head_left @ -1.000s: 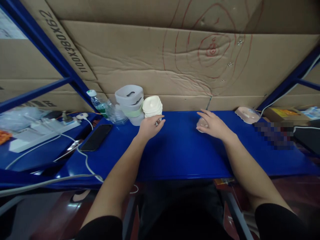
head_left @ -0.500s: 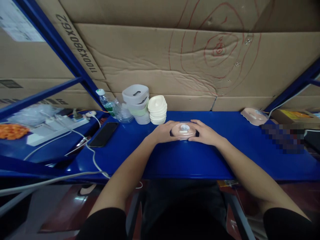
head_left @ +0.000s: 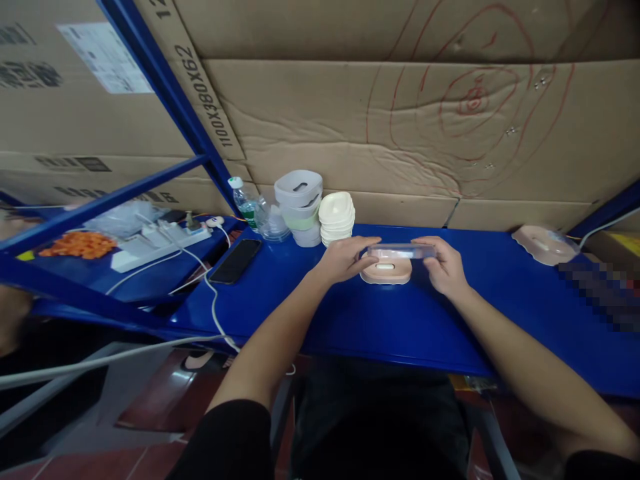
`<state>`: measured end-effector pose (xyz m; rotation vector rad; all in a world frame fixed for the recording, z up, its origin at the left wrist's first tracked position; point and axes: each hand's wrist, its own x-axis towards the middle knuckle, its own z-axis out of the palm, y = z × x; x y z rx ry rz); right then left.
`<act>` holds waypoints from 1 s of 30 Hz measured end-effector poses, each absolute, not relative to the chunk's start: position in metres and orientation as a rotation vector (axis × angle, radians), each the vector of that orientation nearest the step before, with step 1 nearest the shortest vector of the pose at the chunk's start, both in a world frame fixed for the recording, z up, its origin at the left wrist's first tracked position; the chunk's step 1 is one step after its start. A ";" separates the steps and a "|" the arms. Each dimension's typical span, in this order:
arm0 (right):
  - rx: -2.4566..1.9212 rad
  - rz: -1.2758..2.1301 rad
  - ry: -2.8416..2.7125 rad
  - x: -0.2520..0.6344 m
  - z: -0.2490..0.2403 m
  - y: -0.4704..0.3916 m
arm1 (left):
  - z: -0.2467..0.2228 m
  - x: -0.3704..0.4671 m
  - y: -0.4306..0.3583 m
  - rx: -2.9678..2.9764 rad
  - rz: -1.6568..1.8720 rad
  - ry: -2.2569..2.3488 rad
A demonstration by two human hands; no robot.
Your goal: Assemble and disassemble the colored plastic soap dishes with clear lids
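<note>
A clear plastic cover (head_left: 401, 251) is held level between both hands, a little above the table. My left hand (head_left: 349, 259) pinches its left end, fingers closed on the edge. At the other end, my right hand (head_left: 444, 265) grips it between thumb and fingers. Below the cover, a pinkish-beige tray-like piece (head_left: 386, 272) with a white oblong part in its middle lies on the blue table (head_left: 390, 320). The cover hides the back of that piece.
Behind my left hand stand a stack of cream lids (head_left: 337, 217), stacked grey and green containers (head_left: 299, 193), clear plastic covers (head_left: 274, 223) and a water bottle (head_left: 243, 200). A phone (head_left: 236, 261) and white cable lie left; another pink piece (head_left: 545, 245) lies far right.
Both hands have lifted the clear cover off the pinkish piece, which stays on the table. The camera view has turned to the left.
</note>
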<state>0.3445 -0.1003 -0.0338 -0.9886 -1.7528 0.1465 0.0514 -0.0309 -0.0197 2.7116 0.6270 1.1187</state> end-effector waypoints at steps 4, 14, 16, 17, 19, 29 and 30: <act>-0.986 0.424 -1.498 0.337 -0.034 -0.100 | -0.020 0.054 -0.034 2.762 1.273 0.649; -0.852 0.615 -1.541 0.327 -0.043 -0.099 | -0.021 0.054 -0.032 2.501 1.795 0.831; -0.791 0.599 -1.543 0.329 -0.046 -0.096 | -0.017 0.042 -0.026 2.318 2.008 1.007; -0.786 0.580 -1.539 0.330 -0.047 -0.095 | -0.014 0.033 -0.021 2.156 2.141 1.097; -0.808 0.528 -1.519 0.334 -0.048 -0.091 | -0.006 0.011 -0.008 1.718 2.446 1.169; -0.940 0.345 -1.480 0.343 -0.052 -0.085 | 0.003 -0.088 0.053 0.643 2.613 1.374; -0.952 0.337 -1.487 0.343 -0.053 -0.086 | 0.001 -0.091 0.056 0.617 2.593 1.415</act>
